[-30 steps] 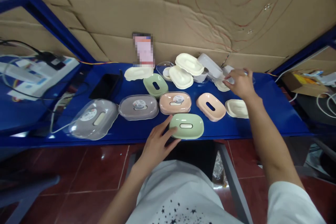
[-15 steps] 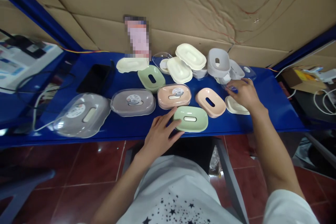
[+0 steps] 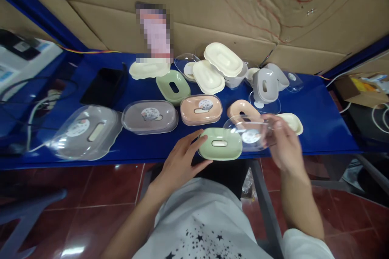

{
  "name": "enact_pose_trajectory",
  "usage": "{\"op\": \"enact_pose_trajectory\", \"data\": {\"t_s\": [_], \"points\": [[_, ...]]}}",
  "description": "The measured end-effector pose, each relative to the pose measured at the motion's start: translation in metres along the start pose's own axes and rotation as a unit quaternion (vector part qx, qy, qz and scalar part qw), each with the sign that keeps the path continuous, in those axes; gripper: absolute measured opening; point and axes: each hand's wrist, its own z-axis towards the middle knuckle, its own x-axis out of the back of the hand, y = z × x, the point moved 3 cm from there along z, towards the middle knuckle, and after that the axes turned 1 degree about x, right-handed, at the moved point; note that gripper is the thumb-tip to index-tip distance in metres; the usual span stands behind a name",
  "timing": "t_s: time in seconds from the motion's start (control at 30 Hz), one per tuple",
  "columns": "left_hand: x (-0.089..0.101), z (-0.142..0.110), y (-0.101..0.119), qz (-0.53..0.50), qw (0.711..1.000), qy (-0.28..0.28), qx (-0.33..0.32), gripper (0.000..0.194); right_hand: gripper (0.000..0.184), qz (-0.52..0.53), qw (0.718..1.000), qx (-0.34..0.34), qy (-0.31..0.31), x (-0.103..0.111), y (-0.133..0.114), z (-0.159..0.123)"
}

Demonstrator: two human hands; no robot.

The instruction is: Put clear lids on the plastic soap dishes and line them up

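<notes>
My left hand (image 3: 181,158) holds the left end of a green oval soap dish (image 3: 223,151) at the table's front edge, thumb along its near side. A pale insert shows in the dish's middle slot. My right hand (image 3: 281,141) grips a clear plastic lid (image 3: 240,127) with a round white label. The lid is above the table, its left edge overlapping the green dish's right end in view. Behind it, a peach soap dish (image 3: 238,107) is partly covered by the lid. A cream insert (image 3: 293,123) lies beyond my right hand.
Lidded dishes stand left: grey (image 3: 88,133), purple-grey (image 3: 148,125) and peach (image 3: 200,109). Behind are another green dish (image 3: 170,93), cream pieces (image 3: 208,77), a grey dish (image 3: 266,85) and a dark phone (image 3: 103,87). A cardboard wall (image 3: 200,4) closes the back.
My right hand has brought a clear lid from the back right toward the green dish. A grey dish at the right has shifted forward and right. My left hand stays at the green dish.
</notes>
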Motion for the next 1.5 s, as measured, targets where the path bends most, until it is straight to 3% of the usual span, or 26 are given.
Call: {"op": "enact_pose_trajectory", "data": {"t_s": [0.07, 0.2, 0.37, 0.53, 0.77, 1.2, 1.33, 1.5], "points": [[-0.001, -0.002, -0.001, 0.004, 1.0, 0.0, -0.002, 0.084, 0.037, -0.03, 0.999, -0.008, -0.017, -0.023, 0.015, -0.012], [-0.002, -0.002, -0.001, 0.019, 1.0, -0.01, -0.006, 0.082, 0.041, -0.086, 0.993, 0.074, -0.013, -0.049, 0.023, -0.029], [-0.003, -0.001, -0.001, 0.013, 1.0, -0.009, 0.016, 0.078, 0.065, -0.225, 0.954, 0.189, -0.05, -0.052, 0.013, -0.048], [-0.003, -0.001, -0.001, -0.006, 0.999, -0.018, 0.03, 0.078, 0.084, -0.308, 0.886, 0.264, -0.226, -0.058, 0.018, -0.057], [0.0, 0.002, -0.002, -0.07, 0.996, -0.028, 0.051, 0.079, 0.084, -0.344, 0.849, 0.318, -0.244, -0.061, 0.006, -0.052], [0.0, 0.004, -0.006, -0.076, 0.994, -0.034, 0.065, 0.088, 0.079, -0.346, 0.846, 0.309, -0.264, -0.063, 0.001, -0.04], [0.001, 0.005, -0.005, -0.071, 0.996, -0.037, 0.047, 0.075, 0.081, -0.364, 0.841, 0.314, -0.25, -0.066, 0.011, -0.043], [0.002, 0.004, -0.003, -0.064, 0.996, -0.038, 0.044, 0.073, 0.077, -0.343, 0.854, 0.324, -0.218, -0.045, 0.026, -0.037]]}}
